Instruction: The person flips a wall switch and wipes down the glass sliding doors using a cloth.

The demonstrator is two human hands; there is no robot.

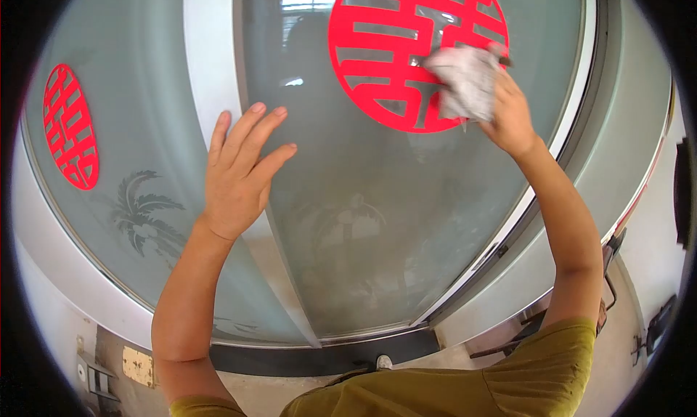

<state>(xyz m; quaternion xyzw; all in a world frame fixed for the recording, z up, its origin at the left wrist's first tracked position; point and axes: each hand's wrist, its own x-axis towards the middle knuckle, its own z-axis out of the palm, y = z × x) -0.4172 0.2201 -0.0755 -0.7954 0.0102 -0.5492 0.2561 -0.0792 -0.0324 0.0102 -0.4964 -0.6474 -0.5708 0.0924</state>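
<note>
A frosted glass door panel (363, 221) with a silvery frame stands in front of me. On its upper part is a large round red cut-out decoration (370, 46). My right hand (512, 119) grips a crumpled greyish-white cloth (465, 83) over the right side of this decoration; the cloth is slightly blurred. My left hand (243, 163) has its fingers spread and holds nothing. It is beside the vertical metal frame bar (214, 61), partly over the glass; whether it touches the surface is unclear.
On the left glass panel are a smaller red decoration (70, 126) and a palm-tree pattern (149, 213). A dark strip (305, 360) runs along the door's bottom. Dark items (657, 322) are at the lower right, and a metal object (98, 377) is at the lower left.
</note>
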